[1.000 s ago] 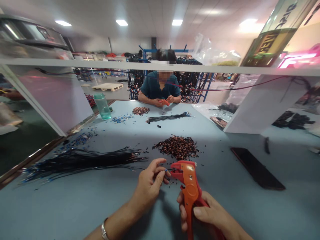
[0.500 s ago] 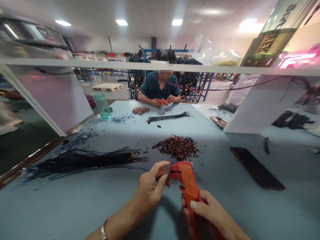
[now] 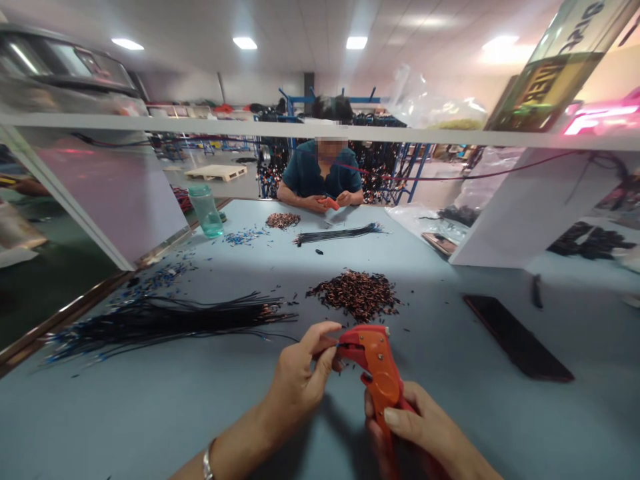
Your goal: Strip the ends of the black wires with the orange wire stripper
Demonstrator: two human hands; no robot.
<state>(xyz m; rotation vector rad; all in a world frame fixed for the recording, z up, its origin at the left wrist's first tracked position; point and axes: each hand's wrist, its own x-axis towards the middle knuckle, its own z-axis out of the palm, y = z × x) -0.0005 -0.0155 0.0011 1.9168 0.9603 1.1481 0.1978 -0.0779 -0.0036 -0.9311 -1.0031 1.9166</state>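
Observation:
My right hand (image 3: 410,417) is wrapped round the handle of an orange and red wire stripper (image 3: 383,373). At the tool's jaws, my left hand (image 3: 305,367) pinches a thin black wire, whose blue end shows beside the jaws. Left of my hands lies a long bundle of black wires (image 3: 195,319) with blue tips at its far-left end and bare copper at its right end. Just beyond the tool is a heap of small black and copper scraps (image 3: 357,293).
Across the table a person (image 3: 323,173) holds a red tool near a smaller wire bundle (image 3: 340,233). A black phone (image 3: 517,337) lies at the right, a green bottle (image 3: 206,212) stands at the back left, and a white shelf (image 3: 250,129) spans overhead.
The tool and my right hand have shifted very slightly to the right in the picture. My left hand has kept its pinch at the jaws.

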